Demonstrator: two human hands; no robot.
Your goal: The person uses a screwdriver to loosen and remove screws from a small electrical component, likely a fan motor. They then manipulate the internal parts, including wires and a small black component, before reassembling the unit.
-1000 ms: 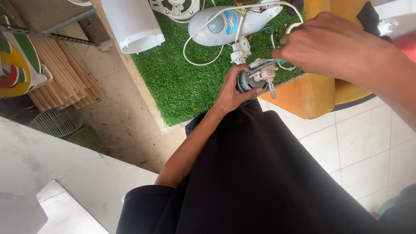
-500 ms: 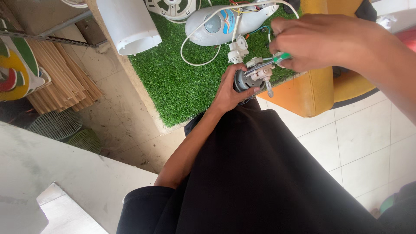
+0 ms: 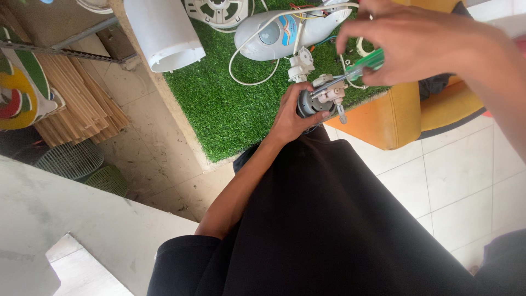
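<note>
Head view, looking down at a person seated over a patch of green artificial turf (image 3: pixel 230 109), the landmark for all positions below. The left hand (image 3: pixel 293 112), at the turf's near edge, is closed around a small electric fan motor (image 3: pixel 318 98), its grey body cupped in the palm and its white gear housing facing up. The right hand (image 3: pixel 416 41), above the turf's right edge, pinches a green-handled screwdriver (image 3: pixel 364 64) in curled fingers; the blade slants down to the motor's top, where its tip appears to meet the housing, though the exact contact point is too small to confirm.

On the turf, beyond the motor, lie a white fan base shell (image 3: pixel 279 33) with loose wires (image 3: pixel 307 12) spilling from it, a round white grille part (image 3: pixel 216 11) and a white cylindrical cover (image 3: pixel 161 33). An orange cushioned seat (image 3: pixel 383 118) sits just right of the turf.

Judged from this layout, the fan is already taken apart and the motor freed from its casing; work on the motor's own fastenings seems to be under way, with the housing still attached.
</note>
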